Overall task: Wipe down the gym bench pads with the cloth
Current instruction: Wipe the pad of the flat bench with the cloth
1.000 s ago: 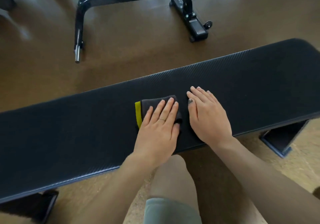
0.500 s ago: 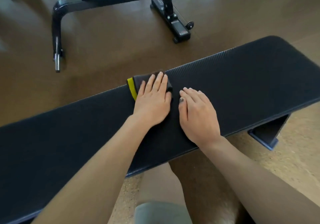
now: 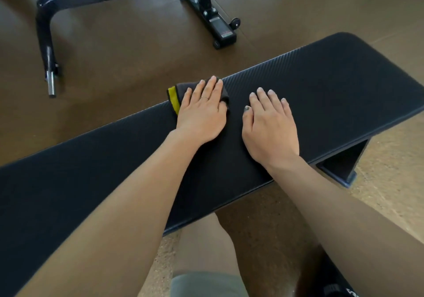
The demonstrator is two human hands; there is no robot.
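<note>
Left hand (image 3: 203,113) flat on cloth (image 3: 175,97), fingers straight, pressing it down without curling round it; right hand (image 3: 269,124) flat on bare pad just beside, fingers spread, holding nothing. Cloth dark with yellow edge, folded, lying at far edge of bench pad (image 3: 321,95), partly over that edge, directly under left fingers. Pad's long axis running from lower left to upper right; untouched lengths lying both ways from cloth, longer stretch toward lower left. Left hand nearer cloth; likely next stroke along pad or back toward near edge. Pad surface black, finely ribbed. Brown floor (image 3: 114,51) beyond; second bench frame (image 3: 46,33) well apart.
</note>
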